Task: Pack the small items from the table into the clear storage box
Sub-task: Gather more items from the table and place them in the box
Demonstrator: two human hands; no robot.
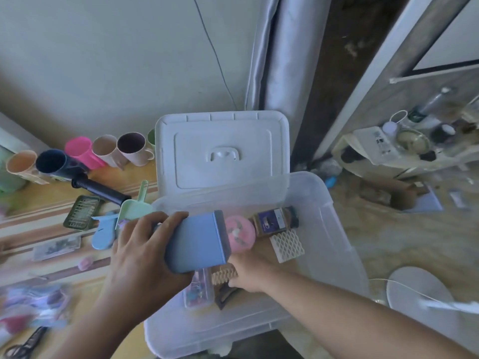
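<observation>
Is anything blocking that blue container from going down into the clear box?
Partly. The left hand holds the blue container over the clear box, but the right hand and a pink round item lie beneath it.

No legible text anywhere.

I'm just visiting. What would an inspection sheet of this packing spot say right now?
Surface: wooden table, striped.
Job's things: clear storage box, lid propped open; pink disc, brown packet, white mesh block inside.
Clutter: cups, scissors, green scoop.
Grippers: left hand grips blue container over box; right hand inside, on a woven piece, grip unclear.
Cables: thin wire on wall.
Surroundings: curtain, cluttered shelf.
</observation>
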